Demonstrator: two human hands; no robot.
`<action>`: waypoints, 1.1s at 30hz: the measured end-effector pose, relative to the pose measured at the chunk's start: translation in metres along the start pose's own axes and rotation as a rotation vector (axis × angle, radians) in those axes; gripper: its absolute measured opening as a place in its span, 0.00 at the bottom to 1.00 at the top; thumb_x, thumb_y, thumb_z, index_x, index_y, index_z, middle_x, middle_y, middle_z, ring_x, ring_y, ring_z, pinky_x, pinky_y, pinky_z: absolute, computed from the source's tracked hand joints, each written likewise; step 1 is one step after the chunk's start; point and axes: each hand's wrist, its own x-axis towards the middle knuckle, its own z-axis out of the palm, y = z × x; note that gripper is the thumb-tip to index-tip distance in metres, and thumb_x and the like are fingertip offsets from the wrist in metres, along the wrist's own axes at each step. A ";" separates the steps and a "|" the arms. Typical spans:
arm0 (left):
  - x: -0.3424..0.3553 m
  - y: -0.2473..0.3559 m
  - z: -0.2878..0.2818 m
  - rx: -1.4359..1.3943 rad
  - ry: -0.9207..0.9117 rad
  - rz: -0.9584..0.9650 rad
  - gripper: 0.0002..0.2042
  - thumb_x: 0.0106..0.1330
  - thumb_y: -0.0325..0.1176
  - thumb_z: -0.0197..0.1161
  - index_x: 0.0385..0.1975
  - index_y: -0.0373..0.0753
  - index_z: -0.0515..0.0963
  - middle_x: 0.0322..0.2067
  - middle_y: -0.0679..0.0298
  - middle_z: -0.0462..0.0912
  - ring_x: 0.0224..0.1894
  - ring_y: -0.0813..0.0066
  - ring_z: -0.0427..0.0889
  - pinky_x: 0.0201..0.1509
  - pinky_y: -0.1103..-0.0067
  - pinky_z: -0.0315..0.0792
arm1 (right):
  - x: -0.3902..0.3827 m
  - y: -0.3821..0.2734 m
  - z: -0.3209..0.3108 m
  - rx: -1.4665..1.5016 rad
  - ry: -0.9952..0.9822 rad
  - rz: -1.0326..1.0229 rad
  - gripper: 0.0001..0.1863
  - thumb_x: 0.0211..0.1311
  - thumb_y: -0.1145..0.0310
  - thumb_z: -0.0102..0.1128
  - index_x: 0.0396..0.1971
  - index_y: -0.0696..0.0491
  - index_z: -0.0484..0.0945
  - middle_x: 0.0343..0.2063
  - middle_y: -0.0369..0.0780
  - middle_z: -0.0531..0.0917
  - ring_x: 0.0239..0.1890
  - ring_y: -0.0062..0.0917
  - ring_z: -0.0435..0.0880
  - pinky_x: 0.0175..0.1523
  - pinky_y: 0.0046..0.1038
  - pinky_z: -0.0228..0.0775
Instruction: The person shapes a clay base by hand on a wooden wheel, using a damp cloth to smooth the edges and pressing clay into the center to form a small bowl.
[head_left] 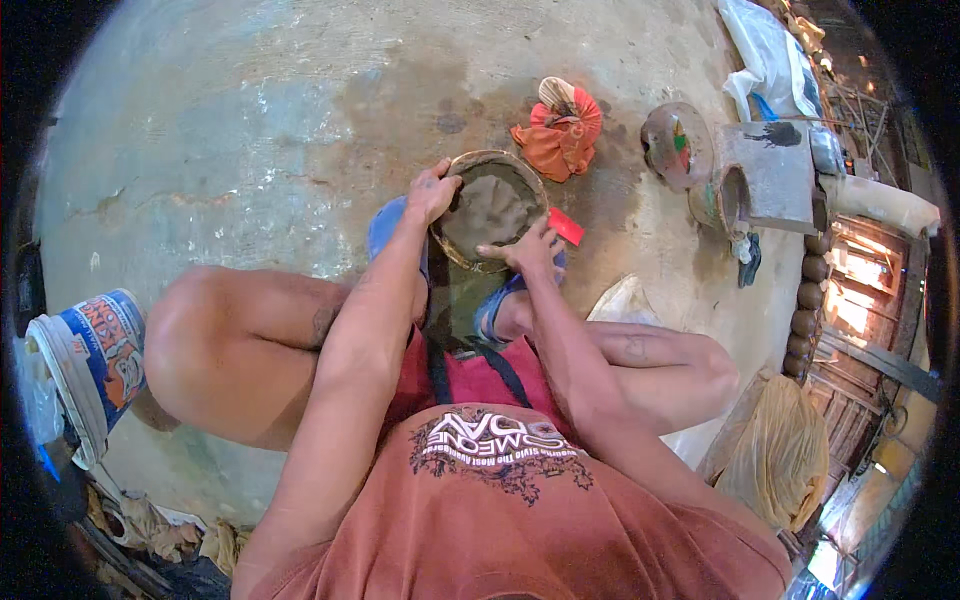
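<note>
Between my feet is a round bowl (533,187) with a pale, rough rim, and a smooth grey mud-like mass (490,205) lies inside it. My left hand (432,192) grips the rim on the upper left, fingers curled over the edge. On the lower right, my right hand (532,250) holds the rim, its thumb reaching over the inside. Just beyond the bowl lies a crumpled orange-red cloth (560,140). A small flat red piece (566,227) rests on the floor beside my right hand. Blue sandals (384,228) are on my feet.
A white bucket (85,360) with a blue printed label stands at the left. On the right are a round pan-like thing (680,145), a grey slab (770,180) and a tilted pot (715,200). Brownish sheeting (775,450) hangs lower right. Damp patches darken the concrete floor (230,130).
</note>
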 end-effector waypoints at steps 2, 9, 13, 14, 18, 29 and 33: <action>-0.006 0.008 0.002 0.001 0.003 0.012 0.32 0.63 0.45 0.63 0.69 0.43 0.73 0.64 0.49 0.78 0.68 0.52 0.75 0.71 0.69 0.67 | -0.001 0.005 0.003 -0.003 0.030 -0.013 0.86 0.27 0.36 0.87 0.81 0.44 0.31 0.81 0.48 0.41 0.81 0.56 0.39 0.72 0.76 0.42; -0.005 0.009 0.005 0.039 0.000 0.036 0.33 0.64 0.48 0.60 0.72 0.48 0.70 0.65 0.45 0.76 0.69 0.46 0.72 0.74 0.66 0.64 | -0.001 -0.006 0.018 -0.035 0.157 0.065 0.85 0.28 0.38 0.88 0.81 0.41 0.31 0.81 0.46 0.40 0.81 0.56 0.38 0.71 0.76 0.44; 0.006 0.001 -0.005 0.085 -0.080 -0.034 0.34 0.66 0.50 0.58 0.73 0.51 0.68 0.68 0.43 0.71 0.72 0.45 0.68 0.77 0.63 0.60 | -0.017 -0.019 0.005 -0.039 0.113 0.019 0.80 0.34 0.42 0.86 0.81 0.41 0.32 0.81 0.43 0.39 0.81 0.53 0.39 0.73 0.72 0.43; 0.004 0.005 -0.003 0.077 -0.081 -0.040 0.34 0.66 0.50 0.58 0.73 0.51 0.68 0.68 0.43 0.71 0.72 0.45 0.68 0.77 0.63 0.60 | -0.019 -0.019 0.001 -0.049 0.112 0.020 0.80 0.34 0.42 0.86 0.81 0.41 0.32 0.81 0.43 0.39 0.81 0.53 0.39 0.73 0.72 0.43; -0.002 0.007 0.008 -0.021 -0.007 0.027 0.32 0.70 0.48 0.56 0.73 0.45 0.68 0.71 0.49 0.69 0.74 0.53 0.66 0.78 0.69 0.58 | -0.010 -0.017 -0.006 -0.047 0.169 -0.130 0.77 0.35 0.38 0.84 0.81 0.43 0.39 0.81 0.43 0.38 0.81 0.53 0.40 0.75 0.70 0.41; -0.012 0.024 -0.006 0.144 -0.128 0.024 0.30 0.74 0.49 0.52 0.73 0.41 0.67 0.71 0.54 0.70 0.74 0.56 0.67 0.76 0.70 0.60 | -0.018 -0.019 0.036 0.093 0.135 0.125 0.83 0.30 0.34 0.85 0.81 0.37 0.30 0.80 0.51 0.36 0.80 0.60 0.34 0.74 0.73 0.34; -0.002 -0.006 -0.005 0.116 -0.045 0.030 0.30 0.75 0.50 0.52 0.73 0.40 0.67 0.71 0.53 0.70 0.75 0.56 0.66 0.76 0.69 0.60 | -0.019 -0.038 0.048 0.040 0.140 0.152 0.83 0.30 0.34 0.85 0.81 0.36 0.31 0.80 0.51 0.36 0.80 0.61 0.35 0.73 0.74 0.34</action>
